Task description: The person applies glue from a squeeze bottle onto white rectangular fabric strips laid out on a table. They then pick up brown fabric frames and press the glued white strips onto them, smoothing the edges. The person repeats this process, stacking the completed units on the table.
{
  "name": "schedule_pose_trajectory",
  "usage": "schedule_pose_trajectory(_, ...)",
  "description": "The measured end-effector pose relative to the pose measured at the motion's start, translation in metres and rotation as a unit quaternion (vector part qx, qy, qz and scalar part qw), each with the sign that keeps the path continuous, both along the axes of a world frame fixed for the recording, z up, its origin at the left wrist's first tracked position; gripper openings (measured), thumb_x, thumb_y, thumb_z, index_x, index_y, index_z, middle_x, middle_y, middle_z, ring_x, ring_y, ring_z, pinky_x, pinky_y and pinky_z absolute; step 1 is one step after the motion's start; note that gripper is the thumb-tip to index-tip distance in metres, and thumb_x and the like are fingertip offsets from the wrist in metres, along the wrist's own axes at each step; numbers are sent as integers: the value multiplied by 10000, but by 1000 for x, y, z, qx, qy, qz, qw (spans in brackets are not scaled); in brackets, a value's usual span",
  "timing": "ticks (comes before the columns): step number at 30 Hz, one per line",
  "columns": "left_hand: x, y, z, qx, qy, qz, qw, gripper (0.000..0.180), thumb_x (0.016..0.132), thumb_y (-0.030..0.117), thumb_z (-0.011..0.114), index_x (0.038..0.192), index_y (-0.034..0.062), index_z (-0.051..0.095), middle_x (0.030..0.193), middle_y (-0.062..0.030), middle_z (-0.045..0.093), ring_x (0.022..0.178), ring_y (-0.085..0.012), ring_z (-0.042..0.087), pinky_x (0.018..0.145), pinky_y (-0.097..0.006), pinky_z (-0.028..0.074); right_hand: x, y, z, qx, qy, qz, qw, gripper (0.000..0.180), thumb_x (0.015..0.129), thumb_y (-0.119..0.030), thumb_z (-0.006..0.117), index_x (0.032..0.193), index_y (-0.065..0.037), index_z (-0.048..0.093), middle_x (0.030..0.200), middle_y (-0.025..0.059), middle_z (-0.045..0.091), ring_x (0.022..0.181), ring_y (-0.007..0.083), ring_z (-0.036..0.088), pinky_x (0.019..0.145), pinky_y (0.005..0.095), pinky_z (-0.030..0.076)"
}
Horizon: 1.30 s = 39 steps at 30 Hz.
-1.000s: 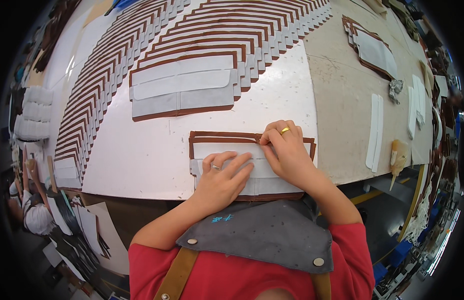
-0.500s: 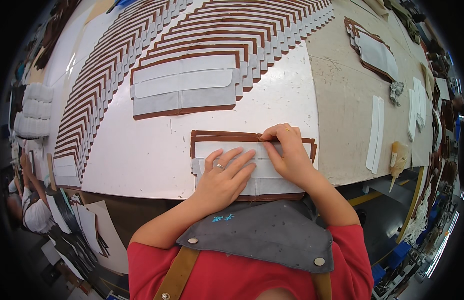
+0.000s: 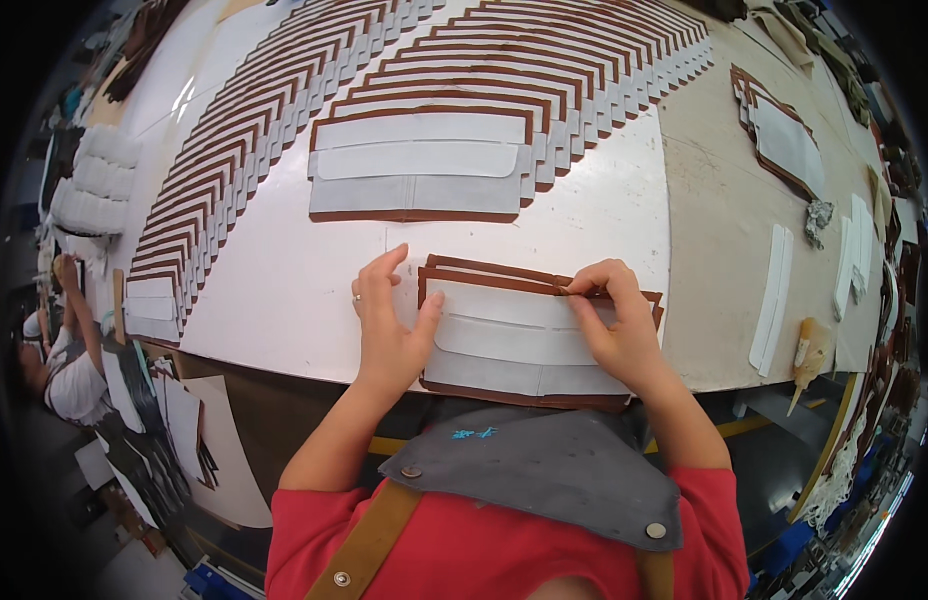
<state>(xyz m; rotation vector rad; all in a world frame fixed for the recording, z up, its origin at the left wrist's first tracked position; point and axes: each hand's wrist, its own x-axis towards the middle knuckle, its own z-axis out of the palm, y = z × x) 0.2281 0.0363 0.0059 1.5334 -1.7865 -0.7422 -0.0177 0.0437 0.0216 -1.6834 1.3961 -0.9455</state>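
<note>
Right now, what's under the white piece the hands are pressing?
A brown leather panel shows as a border around the white piece. Its middle is covered, and the left hand and right hand hide more.

The scene is being lit brightly and evenly from above. Glare is being thrown off the white table (image 3: 274,300) at upper left. Only soft shadows are being cast. Edges are being bent and darkened by fisheye distortion, and the rim is being blurred.

Leather workshop, rows of cut pieces (image 3: 454,60), worktable (image 3: 284,290)
</note>
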Motion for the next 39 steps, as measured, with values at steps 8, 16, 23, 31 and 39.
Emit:
schedule_pose_trajectory(8,44,-35,17,37,307,94,946,403,884,-37,500,1270,52,428,919,-16,538,842,-56,467,775,-179,370,-19,-46,12,117,161,155,968,201,813,-127,630,950,7,569,823,91,581,772,191,554,696,285,449)
schedule_pose_trajectory(16,96,-145,-6,-59,183,130,973,378,884,28,540,1246,25,431,821,-24,583,732,-62,479,700,-199,385,25,-137,-11,174,-163,-31,971,200,819,-117,626,951,14,556,691,37,560,623,106,531,601,271,441)
schedule_pose_trajectory(23,104,-167,-37,-88,32,156,983,363,884,110,549,1223,41,439,828,-81,621,783,-154,581,727,-295,452,42,-151,-29,37,28,-54,997,356,800,-84,628,1103,12,468,666,28,526,615,107,514,590,251,437)
schedule_pose_trajectory(31,99,-164,-36,-107,-33,148,983,391,875,107,549,1239,51,418,837,-99,581,788,-226,591,729,-342,459,43,-146,-28,-5,89,-18,996,201,830,-67,599,1015,-39,523,644,37,492,587,140,475,572,277,422)
schedule_pose_trajectory(39,134,-176,-62,-203,-93,160,962,325,862,148,605,1152,19,534,1044,-118,521,907,-220,509,804,-328,435,-2,-121,-3,-14,214,-62,975,266,884,-246,558,1133,-153,571,835,138,649,798,307,627,703,388,490)
